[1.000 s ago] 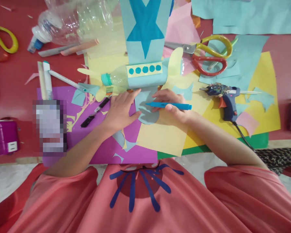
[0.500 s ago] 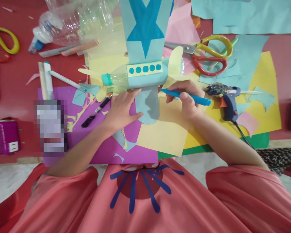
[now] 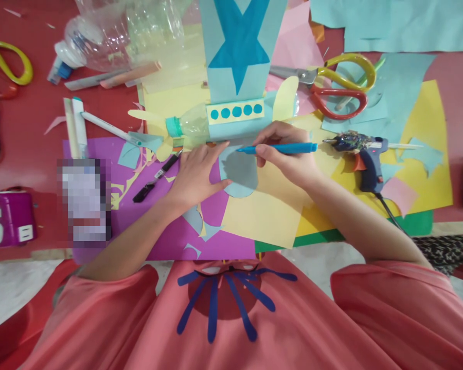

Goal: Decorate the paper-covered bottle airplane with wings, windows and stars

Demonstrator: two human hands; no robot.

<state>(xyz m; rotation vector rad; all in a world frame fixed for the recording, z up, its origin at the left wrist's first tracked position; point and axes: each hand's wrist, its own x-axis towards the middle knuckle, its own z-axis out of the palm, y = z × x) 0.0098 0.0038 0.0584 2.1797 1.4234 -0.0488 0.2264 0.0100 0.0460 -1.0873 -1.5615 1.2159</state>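
A plastic bottle [image 3: 193,123] with a green cap lies sideways, wrapped partly in light blue paper with a strip of blue dots [image 3: 236,111]. From its far side extends a paper wing bearing a blue star [image 3: 239,49]; a plain rounded light blue wing [image 3: 241,177] extends towards me. My left hand [image 3: 202,172] lies with fingers stretched and thumb apart, touching that plain wing's left edge. Over its right part, my right hand [image 3: 287,159] pinches a blue marker [image 3: 293,148], tip pointing left at the wing. Whether the tip touches the paper is hard to tell.
A glue gun [image 3: 364,154] lies right of my right hand, its cord running towards me. Behind it are scissors [image 3: 341,90]. A black pen [image 3: 156,177] and a phone [image 3: 85,200] lie on the left, among paper scraps. A large clear bottle [image 3: 111,41] lies at the back left.
My right hand has moved left with the blue marker, bringing its tip from the wing's right edge to over the wing. My left hand stays in place against the wing; the view shifted slightly.
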